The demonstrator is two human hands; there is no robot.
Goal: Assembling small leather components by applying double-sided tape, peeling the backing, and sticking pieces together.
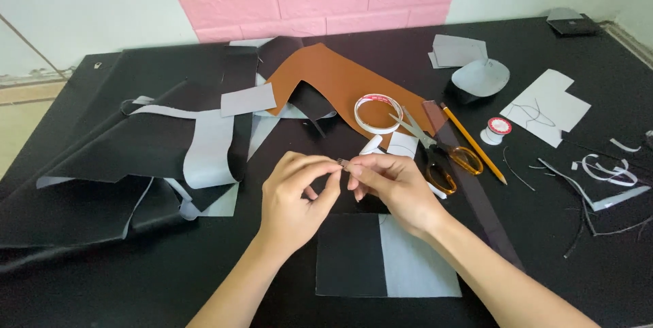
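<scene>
While my work sits in the middle of the black table (585, 280), the heap of black leather (136, 144) with its grey backing turned out lies off to my left, pushed aside so the space before me is free. My left hand (294, 195) is raised above the table, thumb and forefinger pinched nearly closed at the tip of something tiny; I judge it a needle or thread end (341, 161), though it is too small to tell. My right hand (391, 188) meets it from the other side, fingertips closed on that same small thing, so both hands steady it between them. Directly below lies a rectangular piece, half black and half grey (388, 256), flat and near me for easy reach. Behind my hands the brown leather (326, 76) spreads out, a roll of tape (378, 113) resting on it. Right of that, orange-handled scissors (435, 151), a pencil (474, 144) and a thread spool (496, 129) wait close by.
</scene>
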